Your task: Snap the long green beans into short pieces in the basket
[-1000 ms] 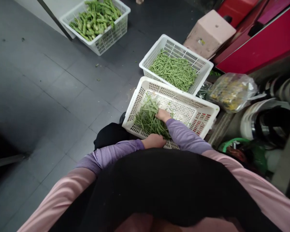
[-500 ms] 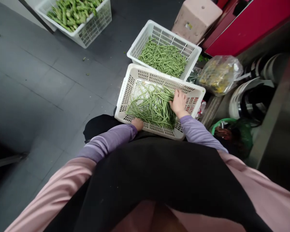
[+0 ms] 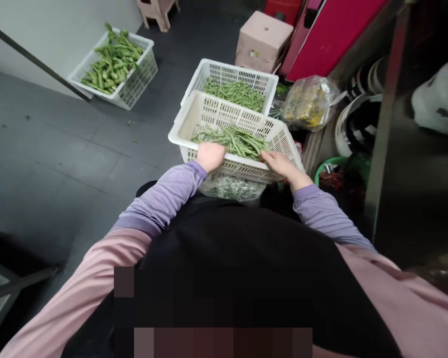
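Observation:
In front of my body is a white plastic basket [image 3: 242,110] with slatted sides, holding long green beans [image 3: 242,141]. Its near rim is in the grip of my left hand [image 3: 211,156], fingers curled over the edge. Farther right, my right hand [image 3: 280,164] closes over the same rim, its fingertips close to the beans; some of its fingers are hidden. Below the basket's near side shows a clear plastic bag [image 3: 233,187] with something green inside.
A second white basket [image 3: 239,69] of shorter cut beans stands just beyond. Another basket [image 3: 140,82] with thick green stalks is at the far left. A pink stool [image 3: 263,42], a bag of yellow stuff [image 3: 309,102] and a green-rimmed tub [image 3: 332,161] are along the right.
The near basket's front side has risen, uncovering the plastic bag below. My right hand moved from the beans inside to the near rim. The view has tilted up.

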The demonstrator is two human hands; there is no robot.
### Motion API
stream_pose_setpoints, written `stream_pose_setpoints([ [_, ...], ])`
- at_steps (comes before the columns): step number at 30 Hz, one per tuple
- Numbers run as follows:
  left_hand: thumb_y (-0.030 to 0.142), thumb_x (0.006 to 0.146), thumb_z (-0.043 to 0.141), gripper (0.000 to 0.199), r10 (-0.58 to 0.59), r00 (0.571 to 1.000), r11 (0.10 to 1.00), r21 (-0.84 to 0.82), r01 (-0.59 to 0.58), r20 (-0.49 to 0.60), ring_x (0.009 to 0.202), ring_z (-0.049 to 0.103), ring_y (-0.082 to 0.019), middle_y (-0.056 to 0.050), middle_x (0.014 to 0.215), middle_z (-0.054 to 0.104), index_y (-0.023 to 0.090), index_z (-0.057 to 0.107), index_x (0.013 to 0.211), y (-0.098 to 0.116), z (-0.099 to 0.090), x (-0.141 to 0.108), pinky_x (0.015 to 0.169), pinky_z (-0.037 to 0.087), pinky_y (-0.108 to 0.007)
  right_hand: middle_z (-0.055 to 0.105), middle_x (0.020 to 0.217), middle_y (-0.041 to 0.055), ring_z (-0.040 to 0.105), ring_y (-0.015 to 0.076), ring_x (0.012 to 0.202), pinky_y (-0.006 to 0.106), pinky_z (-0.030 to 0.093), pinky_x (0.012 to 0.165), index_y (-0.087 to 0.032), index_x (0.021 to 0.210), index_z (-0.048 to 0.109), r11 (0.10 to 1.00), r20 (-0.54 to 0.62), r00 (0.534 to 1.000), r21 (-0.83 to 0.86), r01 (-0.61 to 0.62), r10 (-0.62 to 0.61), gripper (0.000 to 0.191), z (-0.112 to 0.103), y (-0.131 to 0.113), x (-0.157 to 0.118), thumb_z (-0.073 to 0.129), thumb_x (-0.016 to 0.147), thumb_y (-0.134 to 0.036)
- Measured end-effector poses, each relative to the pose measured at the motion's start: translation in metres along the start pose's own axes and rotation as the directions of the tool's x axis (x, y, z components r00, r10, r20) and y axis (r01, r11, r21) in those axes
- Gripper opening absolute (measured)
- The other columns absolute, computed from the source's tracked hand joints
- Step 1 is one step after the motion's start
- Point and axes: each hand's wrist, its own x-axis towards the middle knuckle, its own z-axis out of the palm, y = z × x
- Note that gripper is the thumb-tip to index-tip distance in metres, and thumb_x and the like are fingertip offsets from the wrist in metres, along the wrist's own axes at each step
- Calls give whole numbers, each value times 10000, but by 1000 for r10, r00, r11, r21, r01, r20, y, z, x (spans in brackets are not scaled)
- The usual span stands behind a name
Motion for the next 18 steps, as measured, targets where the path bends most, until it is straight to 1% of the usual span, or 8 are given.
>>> stream_pose_setpoints([
  [2,186,963,419,343,40,994,999,17,-42,103,1041,696,-333,-195,1005,736,132,726,1106,3,5,-9,877,512,-436,751,1078,105,685,257,976,335,514,879,-185,1139,739,998,188,980,-2,68,-66,418,-3,1,-12,495,989,-489],
  [3,171,961,415,347,56,982,998,16,-60,181,1038,700,-318,-185,1021,739,141,716,1130,3,14,-15,864,516,-411,754,1093,92,692,248,979,315,516,874,-198,1144,741,994,274,959,-57,89,-70,375,1,0,-19,577,953,-475],
  [5,152,957,416,363,62,964,998,15,-68,260,1056,698,-289,-166,1080,737,167,685,1200,-2,35,-27,871,511,-375,739,1159,119,692,264,1044,311,516,896,-178,1198,724,970,384,923,-217,108,-17,382,15,-4,-31,712,873,-378],
  [8,158,960,419,367,74,961,996,27,-84,268,1101,681,-264,-144,1144,725,195,664,1230,-13,57,-38,912,494,-352,704,1208,213,671,319,1132,363,519,933,-91,1217,707,906,401,913,-410,108,73,372,35,-13,-43,696,868,-220],
  [10,159,953,430,354,70,965,996,26,-79,251,1109,677,-261,-142,1136,725,196,668,1213,-18,60,-45,926,488,-349,706,1181,238,675,329,1134,383,522,938,-58,1167,722,878,396,914,-464,116,89,300,42,-18,-49,583,913,-136],
  [12,149,934,454,340,65,968,998,6,-69,244,1104,679,-261,-143,1112,728,194,675,1188,-20,61,-54,929,486,-346,714,1159,235,677,316,1137,379,520,952,-52,1145,727,860,399,914,-489,144,75,322,45,-21,-58,492,925,-71],
  [16,134,898,498,345,36,952,998,-55,-21,303,1098,682,-256,-147,1124,725,187,673,1191,-19,73,-74,923,495,-333,709,1177,225,660,303,1168,382,528,961,-74,1177,714,851,409,912,-476,221,-8,352,55,-24,-78,461,932,-71],
  [18,175,880,564,336,-3,935,994,-97,40,355,1112,677,-256,-153,1156,719,171,675,1197,-19,81,-77,941,494,-328,709,1183,221,659,312,1170,396,537,956,-89,1172,722,848,437,900,-479,227,6,345,64,-26,-80,474,933,-88],
])
